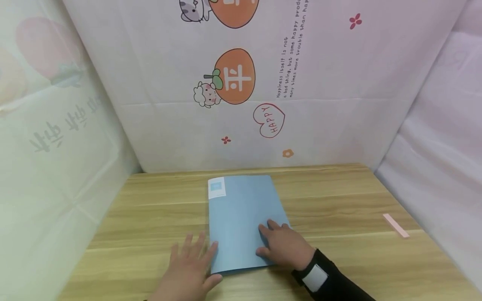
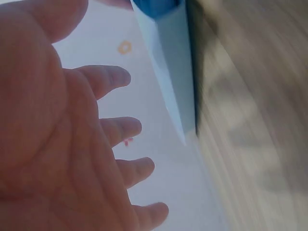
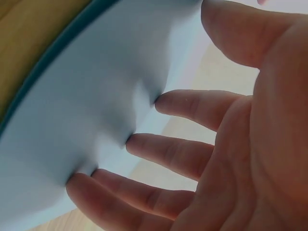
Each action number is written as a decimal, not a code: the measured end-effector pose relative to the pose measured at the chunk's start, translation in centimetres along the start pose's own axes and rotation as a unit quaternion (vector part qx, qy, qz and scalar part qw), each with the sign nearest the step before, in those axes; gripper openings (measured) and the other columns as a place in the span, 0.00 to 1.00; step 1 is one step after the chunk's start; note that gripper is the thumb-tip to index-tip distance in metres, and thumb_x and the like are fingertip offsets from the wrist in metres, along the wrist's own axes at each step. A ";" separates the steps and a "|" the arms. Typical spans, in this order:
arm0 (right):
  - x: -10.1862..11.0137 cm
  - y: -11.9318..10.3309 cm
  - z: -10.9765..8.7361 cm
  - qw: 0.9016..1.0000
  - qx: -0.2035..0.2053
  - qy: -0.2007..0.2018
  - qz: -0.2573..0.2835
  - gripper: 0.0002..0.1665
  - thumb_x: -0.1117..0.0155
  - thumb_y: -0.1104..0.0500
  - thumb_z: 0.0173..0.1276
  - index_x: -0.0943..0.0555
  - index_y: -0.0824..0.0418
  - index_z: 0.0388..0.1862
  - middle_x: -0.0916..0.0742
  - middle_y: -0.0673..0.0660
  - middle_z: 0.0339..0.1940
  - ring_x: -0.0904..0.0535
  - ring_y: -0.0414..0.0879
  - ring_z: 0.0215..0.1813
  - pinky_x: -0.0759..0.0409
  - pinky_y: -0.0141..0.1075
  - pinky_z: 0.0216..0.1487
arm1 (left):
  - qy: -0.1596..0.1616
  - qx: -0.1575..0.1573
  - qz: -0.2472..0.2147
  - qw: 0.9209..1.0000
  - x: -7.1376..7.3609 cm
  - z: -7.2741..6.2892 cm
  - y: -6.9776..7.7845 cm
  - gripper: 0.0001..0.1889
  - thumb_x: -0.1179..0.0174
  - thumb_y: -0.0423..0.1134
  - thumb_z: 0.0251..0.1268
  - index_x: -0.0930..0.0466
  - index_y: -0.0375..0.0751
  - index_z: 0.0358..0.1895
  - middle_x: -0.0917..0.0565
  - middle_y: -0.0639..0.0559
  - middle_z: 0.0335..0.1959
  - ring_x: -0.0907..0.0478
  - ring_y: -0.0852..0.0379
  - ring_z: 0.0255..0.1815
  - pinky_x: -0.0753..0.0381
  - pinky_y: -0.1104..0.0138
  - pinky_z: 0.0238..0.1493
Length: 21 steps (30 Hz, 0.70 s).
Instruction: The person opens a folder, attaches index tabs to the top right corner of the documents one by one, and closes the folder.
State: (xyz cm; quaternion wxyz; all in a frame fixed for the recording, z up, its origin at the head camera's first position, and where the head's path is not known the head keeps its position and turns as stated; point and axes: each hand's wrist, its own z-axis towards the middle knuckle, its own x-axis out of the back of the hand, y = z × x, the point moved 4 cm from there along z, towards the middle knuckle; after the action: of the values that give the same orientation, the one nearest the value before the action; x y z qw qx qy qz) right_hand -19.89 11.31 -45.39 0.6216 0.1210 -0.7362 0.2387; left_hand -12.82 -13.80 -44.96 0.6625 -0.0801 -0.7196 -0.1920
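- Blue folder (image 1: 241, 209): lies on the desk (image 1: 162, 205), closed, long sides running away from the person.
- Look: plain light blue cover, smooth, soft sheen. White label (image 1: 220, 193) with a pale blue square at the folder's far left corner. Wrist views show darker blue at its edges.
- Left hand (image 1: 188, 265): fingers straight and spread, gripping nothing, at the folder's near left edge. Can't tell if it touches.
- Right hand (image 1: 284, 246): fingers spread, not curled round anything, fingertips resting on the cover at the folder's near right part. Black wrist strap (image 1: 315, 274) with a light patch.
- Pink strip (image 1: 396, 225): on the desk, well apart, right of the folder.
- White printed cloth (image 1: 169, 125): upright behind the folder.
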 end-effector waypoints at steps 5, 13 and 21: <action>0.3 -0.1 -0.2 1.000 -0.007 -0.002 0.006 0.39 0.37 0.37 0.68 0.23 0.64 0.66 0.23 0.72 0.64 0.26 0.70 0.61 0.30 0.61 0.61 | -0.007 -0.031 0.011 0.999 -0.1 0.8 1.5 0.40 0.45 0.69 0.64 0.33 0.50 0.75 0.45 0.40 0.78 0.52 0.30 0.75 0.49 0.30 0.63; 0.5 0.1 -0.4 1.000 -0.018 -0.004 0.012 0.39 0.36 0.37 0.67 0.23 0.62 0.67 0.23 0.74 0.62 0.26 0.70 0.62 0.28 0.61 0.59 | -0.011 -0.068 0.036 0.997 -0.5 1.7 3.3 0.39 0.43 0.67 0.63 0.33 0.53 0.75 0.45 0.40 0.78 0.52 0.30 0.76 0.47 0.34 0.66; 2.1 2.9 -1.8 0.999 -0.038 0.025 0.018 0.41 0.38 0.37 0.70 0.28 0.63 0.71 0.25 0.73 0.65 0.30 0.67 0.67 0.31 0.59 0.63 | -0.013 -0.070 0.057 0.996 -0.4 2.6 4.3 0.36 0.39 0.62 0.64 0.28 0.46 0.71 0.36 0.36 0.73 0.41 0.31 0.72 0.37 0.38 0.63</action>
State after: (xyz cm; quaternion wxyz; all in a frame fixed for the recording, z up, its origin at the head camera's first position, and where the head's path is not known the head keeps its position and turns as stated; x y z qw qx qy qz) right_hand -20.14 15.00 -43.70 0.6398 0.0783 -0.7308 0.2248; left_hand -13.57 -8.84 -44.75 0.6555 -0.1696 -0.7074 -0.2031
